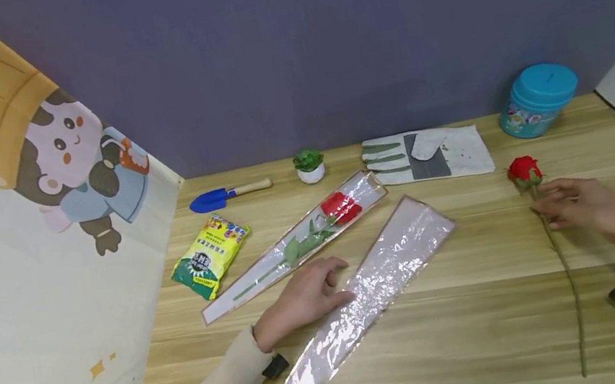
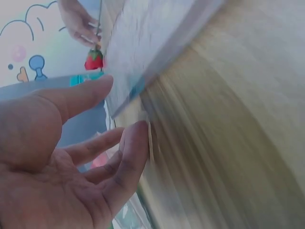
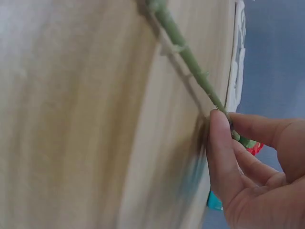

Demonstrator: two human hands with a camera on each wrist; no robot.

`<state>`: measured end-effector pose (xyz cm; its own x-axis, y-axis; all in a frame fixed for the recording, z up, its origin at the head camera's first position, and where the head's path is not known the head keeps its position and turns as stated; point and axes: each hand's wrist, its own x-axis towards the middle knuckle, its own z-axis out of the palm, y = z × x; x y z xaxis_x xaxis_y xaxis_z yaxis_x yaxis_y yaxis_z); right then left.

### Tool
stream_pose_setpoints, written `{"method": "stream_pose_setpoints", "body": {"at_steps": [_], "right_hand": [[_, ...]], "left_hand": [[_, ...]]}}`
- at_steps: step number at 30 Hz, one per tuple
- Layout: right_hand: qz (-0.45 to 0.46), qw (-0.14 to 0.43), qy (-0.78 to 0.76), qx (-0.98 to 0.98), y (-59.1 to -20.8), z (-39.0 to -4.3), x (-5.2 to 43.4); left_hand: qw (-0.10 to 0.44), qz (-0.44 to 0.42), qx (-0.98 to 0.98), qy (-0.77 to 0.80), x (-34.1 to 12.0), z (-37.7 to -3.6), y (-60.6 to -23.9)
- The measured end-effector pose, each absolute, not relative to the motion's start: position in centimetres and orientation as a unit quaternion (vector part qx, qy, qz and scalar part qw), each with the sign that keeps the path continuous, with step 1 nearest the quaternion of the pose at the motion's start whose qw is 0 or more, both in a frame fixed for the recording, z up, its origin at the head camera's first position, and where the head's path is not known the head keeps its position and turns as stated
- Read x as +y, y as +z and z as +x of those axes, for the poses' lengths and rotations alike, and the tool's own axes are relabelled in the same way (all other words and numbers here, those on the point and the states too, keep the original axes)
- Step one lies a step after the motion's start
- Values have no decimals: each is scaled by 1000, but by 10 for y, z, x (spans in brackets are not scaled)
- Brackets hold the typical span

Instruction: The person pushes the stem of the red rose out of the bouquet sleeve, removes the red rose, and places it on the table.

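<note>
Pinching the rose stem (image 1: 550,231) with the right hand (image 1: 578,207), while the left hand (image 1: 304,299), fingers relaxed, is pinning the empty plastic sleeve (image 1: 374,287) flat.

Both my arms wear long beige sleeves that end at the wrists. A small black camera unit is strapped under each cuff, the right one with a shiny metallic face. My left hand (image 1: 307,295) and right hand (image 1: 578,206) are bare.
</note>
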<state>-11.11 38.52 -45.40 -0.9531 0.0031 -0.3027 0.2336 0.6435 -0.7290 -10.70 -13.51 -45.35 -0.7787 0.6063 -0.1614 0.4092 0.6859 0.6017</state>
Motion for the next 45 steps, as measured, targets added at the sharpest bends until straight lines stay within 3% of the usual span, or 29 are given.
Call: {"method": "stream_pose_setpoints", "body": {"at_steps": [17, 22, 32, 38, 41, 45], "right_hand": [[68, 125, -400, 905, -458, -106, 380], [60, 118, -400, 907, -461, -97, 367], [42, 118, -341, 932, -453, -90, 353], [14, 33, -265, 963, -433, -91, 347], [-11, 8, -267, 964, -422, -95, 327], [-58, 10, -313, 948, -411, -104, 286]], "left_hand": [[206, 270, 880, 332, -178, -94, -445], [180, 261, 874, 369, -186, -95, -443], [65, 231, 885, 398, -198, -113, -441], [3, 211, 901, 380, -212, -127, -437], [0, 209, 910, 357, -216, -135, -434], [36, 211, 914, 344, -218, -144, -435]]}}
